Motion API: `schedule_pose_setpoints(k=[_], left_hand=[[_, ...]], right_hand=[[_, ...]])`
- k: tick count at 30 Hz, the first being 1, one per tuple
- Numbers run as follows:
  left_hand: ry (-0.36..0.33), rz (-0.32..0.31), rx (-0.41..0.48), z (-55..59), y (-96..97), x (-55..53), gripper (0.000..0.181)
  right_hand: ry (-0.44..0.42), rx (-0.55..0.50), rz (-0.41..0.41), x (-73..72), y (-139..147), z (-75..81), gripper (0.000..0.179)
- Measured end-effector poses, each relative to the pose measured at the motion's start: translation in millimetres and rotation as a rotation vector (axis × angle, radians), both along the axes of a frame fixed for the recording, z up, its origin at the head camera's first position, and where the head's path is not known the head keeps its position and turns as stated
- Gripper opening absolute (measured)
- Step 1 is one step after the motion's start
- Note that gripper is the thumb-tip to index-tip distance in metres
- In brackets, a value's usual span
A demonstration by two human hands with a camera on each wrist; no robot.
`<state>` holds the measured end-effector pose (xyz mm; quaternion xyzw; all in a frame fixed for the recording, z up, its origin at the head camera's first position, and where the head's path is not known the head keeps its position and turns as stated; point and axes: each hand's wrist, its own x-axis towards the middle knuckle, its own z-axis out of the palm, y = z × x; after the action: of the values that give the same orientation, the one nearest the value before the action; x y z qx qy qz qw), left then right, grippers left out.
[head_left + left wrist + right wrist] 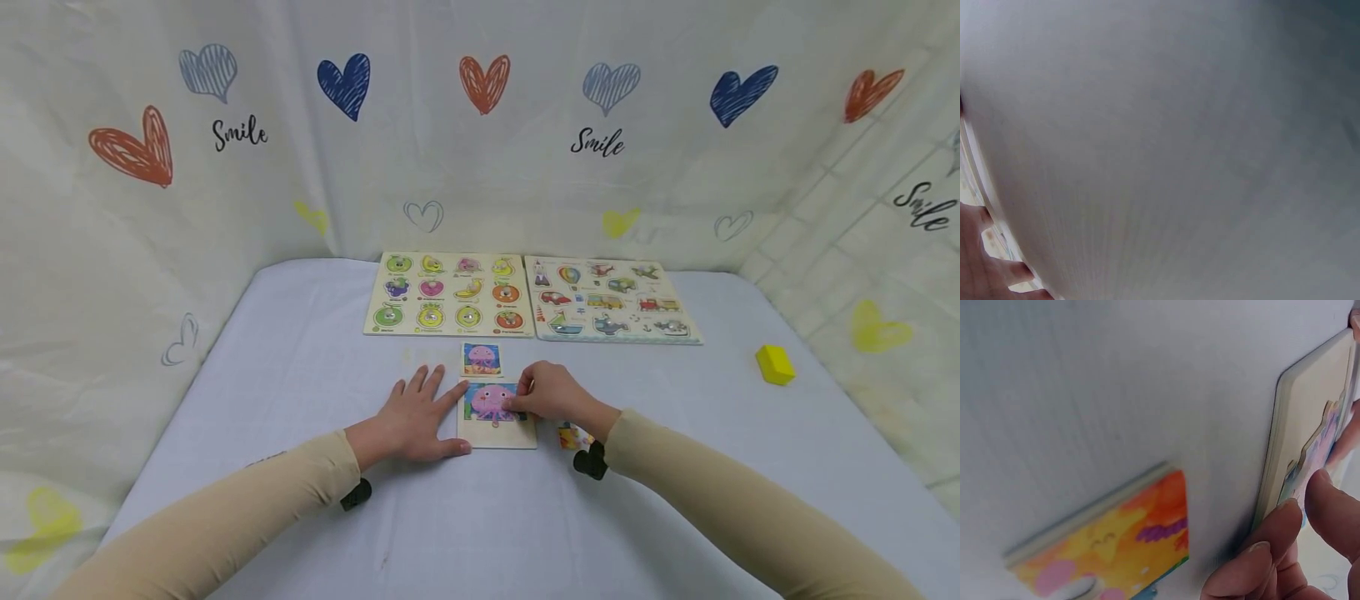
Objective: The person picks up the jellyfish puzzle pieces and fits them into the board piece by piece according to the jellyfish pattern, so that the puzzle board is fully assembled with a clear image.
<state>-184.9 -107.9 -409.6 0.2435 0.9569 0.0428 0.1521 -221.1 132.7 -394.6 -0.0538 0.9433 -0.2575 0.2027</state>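
A wooden jigsaw board lies in the middle of the table. A pink octopus picture fills its upper part, and bare wood shows below. My left hand lies spread, palm down, at the board's left side, with index finger and thumb reaching its edge. With curled fingers, my right hand pinches a jigsaw piece at the picture's right side; the fingers partly hide it. Beside the right wrist lies a loose orange and yellow jigsaw piece. A small octopus picture adjoins the board's far edge.
At the back stand a fruit puzzle board and a vehicle puzzle board, side by side. A yellow block sits at the far right of the white-covered table. A curtain with hearts hangs behind.
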Motion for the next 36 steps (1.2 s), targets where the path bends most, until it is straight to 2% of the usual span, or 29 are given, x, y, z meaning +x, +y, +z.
schedule_pose_setpoints(k=[13, 17, 21, 27, 31, 36], left_hand=[[0.003, 0.004, 0.011, -3.9, -1.0, 0.0, 0.091], [0.001, 0.006, 0.009, -3.5, -1.3, -0.1, 0.091], [0.001, 0.001, 0.01, -2.5, -1.5, 0.1, 0.091], [-0.001, -0.007, 0.011, -0.5, -1.1, 0.3, 0.091], [-0.002, -0.003, 0.011, 1.0, -1.0, -0.5, 0.091], [-0.001, -0.004, 0.008, 0.3, -1.8, -1.4, 0.092]], right_hand=[[0.022, 0.059, 0.012, 0.4, -8.0, -2.6, 0.033], [-0.033, -0.008, 0.046, 0.3, 1.1, 4.1, 0.028], [-0.077, -0.112, 0.119, -1.2, 17.0, 7.0, 0.018], [0.001, -0.186, 0.227, 5.2, 44.4, 5.8, 0.019], [0.065, -0.163, 0.238, 11.9, 61.0, 5.8, 0.02], [0.097, -0.101, 0.209, 19.0, 78.7, 4.6, 0.019]])
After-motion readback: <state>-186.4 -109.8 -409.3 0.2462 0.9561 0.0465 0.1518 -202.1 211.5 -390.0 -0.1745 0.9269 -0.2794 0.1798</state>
